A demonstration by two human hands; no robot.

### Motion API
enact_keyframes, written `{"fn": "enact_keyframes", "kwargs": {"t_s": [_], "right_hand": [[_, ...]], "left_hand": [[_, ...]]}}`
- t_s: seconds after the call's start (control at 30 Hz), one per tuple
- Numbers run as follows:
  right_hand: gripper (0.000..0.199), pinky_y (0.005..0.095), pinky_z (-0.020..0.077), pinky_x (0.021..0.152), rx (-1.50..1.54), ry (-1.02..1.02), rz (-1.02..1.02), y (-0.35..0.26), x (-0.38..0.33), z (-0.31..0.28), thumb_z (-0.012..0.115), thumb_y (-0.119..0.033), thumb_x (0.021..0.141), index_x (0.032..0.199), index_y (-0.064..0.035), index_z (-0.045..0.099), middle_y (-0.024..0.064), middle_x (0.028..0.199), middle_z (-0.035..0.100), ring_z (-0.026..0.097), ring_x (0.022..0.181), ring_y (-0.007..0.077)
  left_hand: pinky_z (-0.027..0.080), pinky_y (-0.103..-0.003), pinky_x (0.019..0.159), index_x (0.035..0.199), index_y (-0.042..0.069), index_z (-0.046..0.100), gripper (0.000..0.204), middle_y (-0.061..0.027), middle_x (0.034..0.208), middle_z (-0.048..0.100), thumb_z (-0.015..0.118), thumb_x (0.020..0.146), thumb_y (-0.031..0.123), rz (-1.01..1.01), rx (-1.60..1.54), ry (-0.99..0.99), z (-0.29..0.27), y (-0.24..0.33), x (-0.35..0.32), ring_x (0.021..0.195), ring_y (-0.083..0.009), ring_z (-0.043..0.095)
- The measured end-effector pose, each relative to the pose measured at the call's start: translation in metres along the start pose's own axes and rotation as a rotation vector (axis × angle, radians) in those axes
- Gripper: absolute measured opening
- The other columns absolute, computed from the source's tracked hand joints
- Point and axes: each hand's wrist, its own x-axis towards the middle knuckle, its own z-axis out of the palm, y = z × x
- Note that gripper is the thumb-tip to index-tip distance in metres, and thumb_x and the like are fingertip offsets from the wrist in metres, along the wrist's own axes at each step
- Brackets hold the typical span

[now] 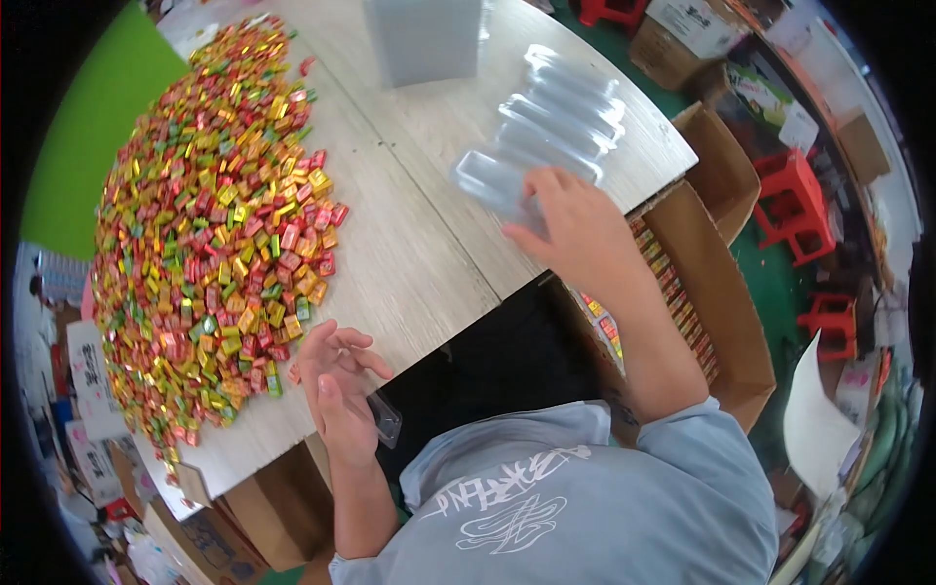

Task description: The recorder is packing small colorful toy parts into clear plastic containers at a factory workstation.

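My right hand [577,222] reaches over the table at the right. Its thumb and fingers curl round the near end of a long clear plastic tray [485,182]. More clear plastic trays [561,112] lie overlapped in a row behind it. By the table's front edge, my left hand [341,380] is raised with the fingers apart and loosely bent. A small clear plastic piece [386,421] shows beside its wrist; whether the hand touches it is hard to tell. Close to that hand lies a big heap of small wrapped candies [224,253] in red, yellow, orange and green.
A clear plastic container [426,39] stands at the table's far side. Under the right forearm, an open cardboard box [717,283] holds rows of colourful packed pieces. Red stools [795,205] stand on the green floor at right. Another cardboard box [278,512] sits below the table's left front.
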Motion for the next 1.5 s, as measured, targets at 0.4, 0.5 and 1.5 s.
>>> {"fn": "enact_keyframes", "kwargs": {"t_s": [0.4, 0.5, 1.5], "right_hand": [[0.028, 0.0437, 0.0529, 0.08, 0.108, 0.192, 0.017, 0.044, 0.007, -0.028, 0.076, -0.018, 0.084, 0.102, -0.0088, 0.057, 0.0126, 0.103, 0.064, 0.065, 0.091, 0.0352], [0.031, 0.0427, 0.0526, 0.082, 0.0, 0.174, 0.038, 0.06, 0.02, -0.03, 0.077, -0.021, 0.084, 0.104, -0.0083, 0.056, 0.0127, 0.104, 0.065, 0.064, 0.093, 0.034], [0.042, 0.0441, 0.0543, 0.078, -0.063, -0.172, -0.099, 0.004, 0.023, -0.01, 0.08, -0.017, 0.081, 0.11, -0.0098, 0.049, 0.0131, 0.104, 0.063, 0.066, 0.091, 0.0356]], "left_hand": [[0.049, -0.031, 0.077, 0.142, 0.001, 0.046, 0.062, -0.0172, 0.112, 0.059, 0.048, 0.105, 0.05, 0.003, 0.026, -0.029, 0.01, -0.006, 0.025, 0.086, -0.02, 0.058], [0.049, -0.031, 0.078, 0.142, 0.001, 0.047, 0.06, -0.0169, 0.112, 0.06, 0.046, 0.105, 0.049, -0.027, 0.047, -0.087, 0.008, -0.006, 0.025, 0.087, -0.0191, 0.058], [0.047, -0.031, 0.079, 0.142, 0.003, 0.049, 0.056, -0.0138, 0.11, 0.061, 0.044, 0.106, 0.047, -0.057, -0.003, -0.109, 0.006, -0.007, 0.025, 0.087, -0.017, 0.057]]}}
